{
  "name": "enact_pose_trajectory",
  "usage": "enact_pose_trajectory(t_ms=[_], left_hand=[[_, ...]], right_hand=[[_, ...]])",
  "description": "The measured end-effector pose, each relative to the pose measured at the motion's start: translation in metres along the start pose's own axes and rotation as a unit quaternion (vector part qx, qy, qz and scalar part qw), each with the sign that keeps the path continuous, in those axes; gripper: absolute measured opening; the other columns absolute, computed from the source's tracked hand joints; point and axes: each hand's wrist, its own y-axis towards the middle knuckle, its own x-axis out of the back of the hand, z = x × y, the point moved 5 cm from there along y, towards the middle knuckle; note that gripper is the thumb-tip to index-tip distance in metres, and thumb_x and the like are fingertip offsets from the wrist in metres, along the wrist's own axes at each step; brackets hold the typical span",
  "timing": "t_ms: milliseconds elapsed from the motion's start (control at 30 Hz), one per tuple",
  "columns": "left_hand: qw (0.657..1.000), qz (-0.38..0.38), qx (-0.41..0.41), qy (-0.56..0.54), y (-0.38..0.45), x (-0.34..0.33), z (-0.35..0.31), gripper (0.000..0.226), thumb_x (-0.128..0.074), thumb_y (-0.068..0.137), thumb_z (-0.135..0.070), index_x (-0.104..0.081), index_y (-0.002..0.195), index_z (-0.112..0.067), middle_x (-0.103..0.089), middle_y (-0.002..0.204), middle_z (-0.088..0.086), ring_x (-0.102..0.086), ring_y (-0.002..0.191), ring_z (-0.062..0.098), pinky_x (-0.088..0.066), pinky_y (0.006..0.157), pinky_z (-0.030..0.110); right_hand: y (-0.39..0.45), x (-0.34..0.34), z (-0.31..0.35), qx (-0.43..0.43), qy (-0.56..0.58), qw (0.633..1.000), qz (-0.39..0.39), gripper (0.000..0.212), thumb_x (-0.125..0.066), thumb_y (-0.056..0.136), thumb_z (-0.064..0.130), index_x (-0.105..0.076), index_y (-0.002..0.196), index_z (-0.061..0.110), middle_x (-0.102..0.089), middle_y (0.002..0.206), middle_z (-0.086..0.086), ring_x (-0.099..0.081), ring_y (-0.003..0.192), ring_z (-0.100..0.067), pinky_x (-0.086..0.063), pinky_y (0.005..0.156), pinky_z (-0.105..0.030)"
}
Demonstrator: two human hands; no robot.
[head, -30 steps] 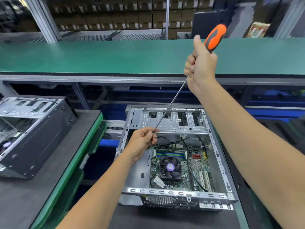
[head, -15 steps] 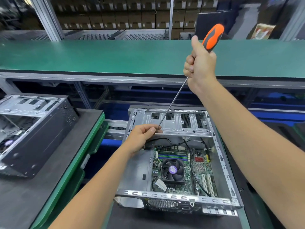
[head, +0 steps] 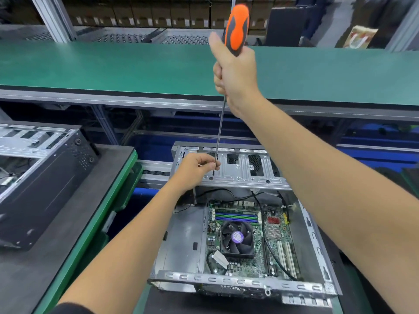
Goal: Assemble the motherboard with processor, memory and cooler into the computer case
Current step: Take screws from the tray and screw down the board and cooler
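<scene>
An open computer case (head: 188, 241) lies in front of me with the green motherboard (head: 276, 234) inside, its black cooler fan (head: 237, 237) in the middle and memory sticks (head: 235, 216) behind it. My right hand (head: 235, 73) grips the orange-and-black handle of a long screwdriver (head: 237, 26), held high and almost upright. Its thin shaft (head: 219, 137) runs down to the case's far metal drive bracket (head: 244, 171). My left hand (head: 196, 168) pinches the shaft's lower end just above a hole in that bracket.
A second open case (head: 45, 177) lies on the dark mat at the left. A long green workbench (head: 113, 66) spans the back, with stacked cartons (head: 158, 10) behind it. Black cables (head: 269, 243) cross the motherboard.
The screwdriver has swung from a slant to nearly upright, the handle rising and moving left. My left hand moved with the tip further back, onto the drive bracket.
</scene>
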Motion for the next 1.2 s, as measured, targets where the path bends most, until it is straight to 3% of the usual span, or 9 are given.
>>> enact_pose_trajectory(t_ms=[267, 467, 600, 700, 800, 900, 1033, 1200], left_hand=[[1.0, 0.014, 0.013, 0.022, 0.001, 0.0, 0.019, 0.021, -0.052, 0.093, 0.0, -0.07, 0.089, -0.01, -0.068, 0.09, -0.01, -0.061, 0.082, -0.013, -0.046, 0.072, 0.006], [0.998, 0.034, 0.01, 0.046, 0.002, -0.001, 0.022, 0.031, -0.053, 0.092, -0.001, -0.066, 0.077, -0.024, -0.07, 0.093, -0.01, -0.061, 0.081, -0.007, -0.046, 0.069, 0.008], [0.999, 0.041, -0.006, 0.028, 0.0, -0.001, 0.021, 0.029, -0.06, 0.089, -0.008, -0.064, 0.076, -0.033, -0.071, 0.094, -0.006, -0.064, 0.075, 0.003, -0.047, 0.067, 0.01], [0.999, 0.031, -0.005, 0.01, 0.0, 0.0, 0.02, 0.017, -0.064, 0.088, -0.018, -0.066, 0.079, -0.033, -0.072, 0.094, -0.003, -0.062, 0.068, 0.0, -0.046, 0.064, 0.01], [1.0, 0.015, -0.003, 0.022, 0.0, -0.002, 0.024, 0.024, -0.065, 0.087, -0.019, -0.064, 0.069, -0.035, -0.072, 0.093, -0.004, -0.055, 0.059, -0.005, -0.044, 0.062, 0.012], [0.999, 0.002, -0.002, 0.034, -0.001, -0.005, 0.023, 0.029, -0.065, 0.087, -0.02, -0.061, 0.062, -0.035, -0.072, 0.092, -0.004, -0.049, 0.057, -0.005, -0.046, 0.063, 0.019], [0.999, 0.006, 0.003, 0.051, -0.003, -0.005, 0.022, 0.022, -0.064, 0.089, -0.02, -0.064, 0.071, -0.034, -0.07, 0.087, -0.002, -0.047, 0.055, -0.006, -0.04, 0.059, 0.016], [0.998, 0.007, 0.014, 0.062, -0.003, -0.005, 0.023, 0.006, -0.068, 0.086, -0.016, -0.073, 0.085, -0.019, -0.064, 0.069, -0.014, -0.05, 0.054, -0.008, -0.036, 0.054, 0.005]], right_hand=[[0.0, -0.005, -0.022, -0.019, -0.011, 1.0, -0.004, 0.046, -0.06, 0.096, 0.025, -0.028, 0.062, 0.021, -0.024, 0.055, -0.006, -0.018, 0.04, -0.015, -0.022, 0.038, -0.019], [-0.004, -0.008, -0.028, -0.021, -0.029, 0.999, 0.006, 0.047, -0.059, 0.096, 0.025, -0.027, 0.062, 0.021, -0.024, 0.056, -0.006, -0.019, 0.042, -0.015, -0.022, 0.038, -0.02], [-0.012, -0.007, -0.044, -0.032, -0.043, 0.999, 0.006, 0.047, -0.058, 0.096, 0.023, -0.025, 0.062, 0.021, -0.021, 0.057, -0.006, -0.018, 0.041, -0.015, -0.021, 0.039, -0.019], [-0.021, -0.007, -0.061, -0.04, -0.058, 0.997, 0.006, 0.049, -0.057, 0.097, 0.022, -0.026, 0.06, 0.02, -0.023, 0.056, -0.005, -0.019, 0.039, -0.016, -0.021, 0.039, -0.019], [-0.031, -0.007, -0.076, -0.039, -0.077, 0.996, 0.011, 0.048, -0.057, 0.097, 0.023, -0.026, 0.06, 0.019, -0.023, 0.056, -0.006, -0.019, 0.043, -0.018, -0.022, 0.04, -0.021], [-0.039, -0.006, -0.088, -0.031, -0.099, 0.994, 0.025, 0.045, -0.057, 0.097, 0.026, -0.035, 0.061, 0.008, -0.025, 0.057, -0.01, -0.023, 0.047, -0.021, -0.023, 0.043, -0.025], [-0.051, -0.003, -0.101, -0.028, -0.12, 0.992, 0.039, 0.053, -0.055, 0.098, 0.027, -0.035, 0.063, -0.006, -0.028, 0.058, -0.013, -0.024, 0.053, -0.026, -0.025, 0.048, -0.031], [-0.06, 0.001, -0.111, -0.034, -0.13, 0.99, 0.03, 0.051, -0.054, 0.099, 0.028, -0.039, 0.062, -0.005, -0.032, 0.059, -0.012, -0.027, 0.055, -0.027, -0.027, 0.049, -0.031]])
